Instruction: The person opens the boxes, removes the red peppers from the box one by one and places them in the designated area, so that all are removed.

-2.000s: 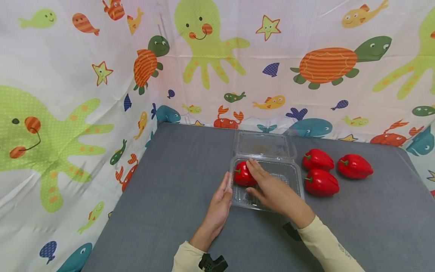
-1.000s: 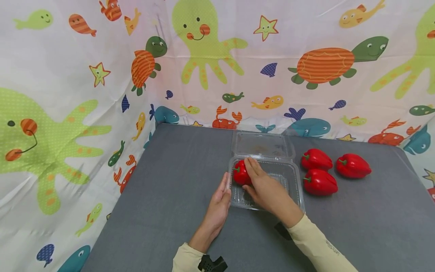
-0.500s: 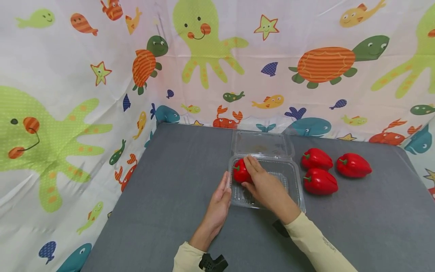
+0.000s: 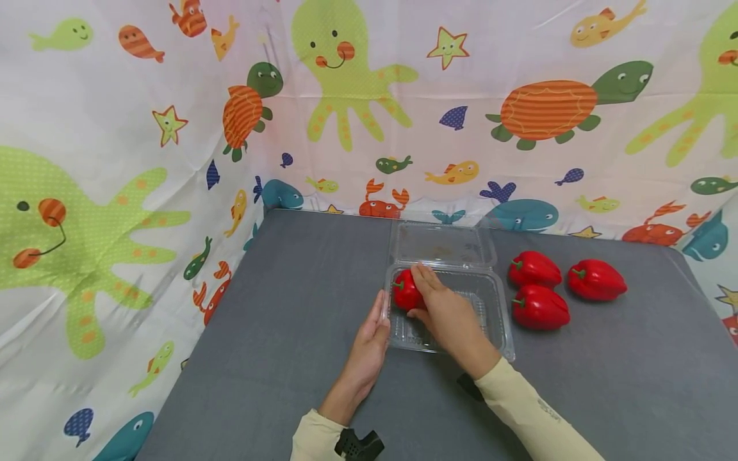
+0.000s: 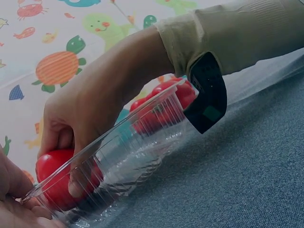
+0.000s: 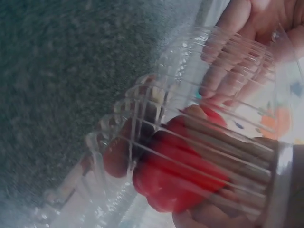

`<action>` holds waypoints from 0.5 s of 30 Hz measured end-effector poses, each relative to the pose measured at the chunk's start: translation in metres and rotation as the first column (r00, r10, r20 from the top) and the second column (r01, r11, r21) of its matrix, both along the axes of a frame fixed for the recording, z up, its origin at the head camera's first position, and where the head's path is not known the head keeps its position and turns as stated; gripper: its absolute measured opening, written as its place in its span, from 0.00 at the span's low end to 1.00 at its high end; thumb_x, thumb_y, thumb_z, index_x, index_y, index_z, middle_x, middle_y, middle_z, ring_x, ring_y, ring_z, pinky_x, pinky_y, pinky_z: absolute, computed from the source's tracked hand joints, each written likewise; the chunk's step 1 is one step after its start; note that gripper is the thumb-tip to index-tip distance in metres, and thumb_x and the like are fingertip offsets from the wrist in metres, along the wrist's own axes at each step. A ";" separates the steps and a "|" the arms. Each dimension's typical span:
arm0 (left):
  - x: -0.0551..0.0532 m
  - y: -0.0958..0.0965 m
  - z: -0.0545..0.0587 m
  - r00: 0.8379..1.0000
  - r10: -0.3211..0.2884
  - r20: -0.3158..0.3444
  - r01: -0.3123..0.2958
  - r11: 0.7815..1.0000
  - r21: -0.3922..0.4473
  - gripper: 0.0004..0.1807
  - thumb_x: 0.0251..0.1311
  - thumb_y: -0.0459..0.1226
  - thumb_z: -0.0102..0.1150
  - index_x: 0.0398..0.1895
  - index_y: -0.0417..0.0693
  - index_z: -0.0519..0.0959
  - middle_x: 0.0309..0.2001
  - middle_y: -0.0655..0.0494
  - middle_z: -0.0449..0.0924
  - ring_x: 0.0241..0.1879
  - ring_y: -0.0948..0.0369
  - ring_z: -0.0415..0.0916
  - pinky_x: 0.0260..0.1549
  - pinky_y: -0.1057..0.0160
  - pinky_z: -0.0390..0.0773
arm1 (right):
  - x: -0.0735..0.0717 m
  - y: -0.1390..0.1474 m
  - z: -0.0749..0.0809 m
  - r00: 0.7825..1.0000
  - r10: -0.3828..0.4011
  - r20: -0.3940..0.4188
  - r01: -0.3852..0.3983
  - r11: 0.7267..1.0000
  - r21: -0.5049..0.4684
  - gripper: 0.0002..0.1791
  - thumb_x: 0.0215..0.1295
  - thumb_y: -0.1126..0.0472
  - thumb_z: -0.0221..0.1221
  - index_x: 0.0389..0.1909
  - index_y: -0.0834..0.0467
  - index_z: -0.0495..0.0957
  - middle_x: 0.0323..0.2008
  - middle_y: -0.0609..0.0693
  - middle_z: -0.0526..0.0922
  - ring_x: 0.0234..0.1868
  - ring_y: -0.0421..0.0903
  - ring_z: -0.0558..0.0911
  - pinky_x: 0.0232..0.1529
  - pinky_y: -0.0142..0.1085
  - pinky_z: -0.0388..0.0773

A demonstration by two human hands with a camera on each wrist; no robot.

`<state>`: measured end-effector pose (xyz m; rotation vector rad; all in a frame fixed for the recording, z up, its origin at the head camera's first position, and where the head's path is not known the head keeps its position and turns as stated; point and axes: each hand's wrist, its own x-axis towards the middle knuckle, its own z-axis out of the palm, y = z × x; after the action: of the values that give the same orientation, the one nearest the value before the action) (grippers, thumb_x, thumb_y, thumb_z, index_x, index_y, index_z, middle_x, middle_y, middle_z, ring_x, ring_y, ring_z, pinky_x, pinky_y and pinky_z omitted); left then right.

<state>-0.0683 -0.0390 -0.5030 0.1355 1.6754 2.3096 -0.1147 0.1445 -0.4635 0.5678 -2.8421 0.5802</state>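
A clear plastic hinged container lies with its lid folded back, away from me. In the left part of its base is a red bell pepper, green stem toward the left wall. My right hand reaches over the front and grips this pepper, thumb on the near side, fingers over the far side. In the left wrist view the bell pepper shows through the wall. My left hand rests against the container's left wall, its fingers extended along the outside; the right wrist view shows those fingers behind the ribbed plastic.
Several red bell peppers lie around: to the container's right are one at the back, one in front and one farther right. A grey cloth covers the table. Printed fabric hangs behind and at the left.
My right hand has shifted slightly left, and its thumb has come in against the bell pepper. The left hand and the container have stayed almost still.
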 end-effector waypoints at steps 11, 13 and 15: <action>0.000 -0.001 0.001 1.000 0.003 0.008 -0.004 1.000 0.006 0.35 0.85 0.31 0.34 0.88 0.53 0.40 0.87 0.60 0.38 0.85 0.58 0.33 0.81 0.47 0.41 | -0.002 0.001 -0.003 0.999 0.008 -0.034 -0.008 1.000 -0.001 0.52 0.56 0.51 0.80 0.79 0.59 0.67 0.75 0.59 0.72 0.65 0.60 0.82 0.50 0.57 0.86; 0.001 -0.001 0.002 1.000 0.003 0.008 -0.003 1.000 0.010 0.35 0.85 0.31 0.34 0.88 0.53 0.39 0.87 0.59 0.37 0.85 0.58 0.32 0.81 0.47 0.40 | -0.002 0.003 -0.003 0.999 0.013 -0.040 -0.013 1.000 -0.003 0.51 0.56 0.51 0.80 0.79 0.59 0.67 0.75 0.59 0.72 0.62 0.61 0.84 0.50 0.58 0.86; 0.001 -0.001 0.002 1.000 0.005 0.010 -0.005 1.000 0.008 0.35 0.85 0.31 0.34 0.88 0.52 0.39 0.87 0.59 0.37 0.85 0.58 0.32 0.81 0.46 0.40 | -0.002 0.004 -0.005 0.999 0.018 -0.049 -0.018 1.000 -0.003 0.51 0.57 0.51 0.80 0.79 0.59 0.67 0.75 0.59 0.72 0.59 0.62 0.86 0.49 0.58 0.86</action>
<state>-0.0673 -0.0403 -0.5015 0.1208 1.6637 2.3174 -0.1170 0.1481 -0.4681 0.5997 -2.7924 0.5661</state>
